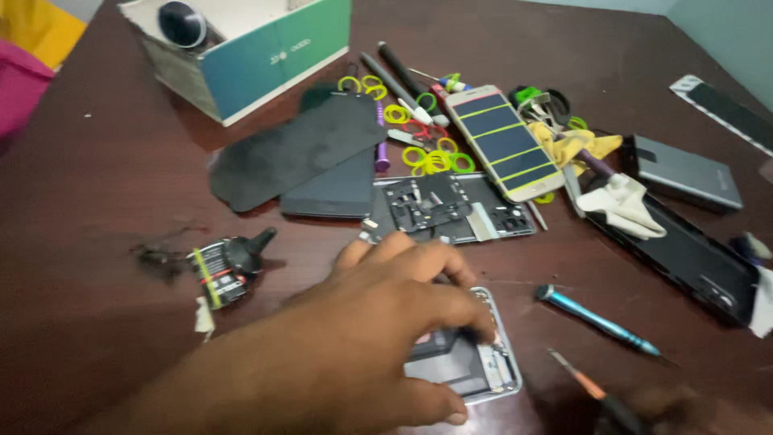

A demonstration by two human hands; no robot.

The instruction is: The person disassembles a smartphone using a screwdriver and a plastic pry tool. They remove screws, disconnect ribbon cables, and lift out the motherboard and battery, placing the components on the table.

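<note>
Low centre: left hand (386, 322) flat, fingers spread, pressing opened silver phone (475, 362) onto dark surface (97, 201). Lower right: right hand (668, 407) blurred, grip unclear, by orange-tipped tool (581, 379). Beyond: blue screwdriver (600, 320), then black phone frame (451, 208).

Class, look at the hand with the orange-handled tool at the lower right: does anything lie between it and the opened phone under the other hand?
Nothing visible does. The right hand holds the orange-handled tool, its tip towards the opened phone; only bare table lies between them. The blue screwdriver lies farther up, off that line. The left hand rests on the phone.
</note>
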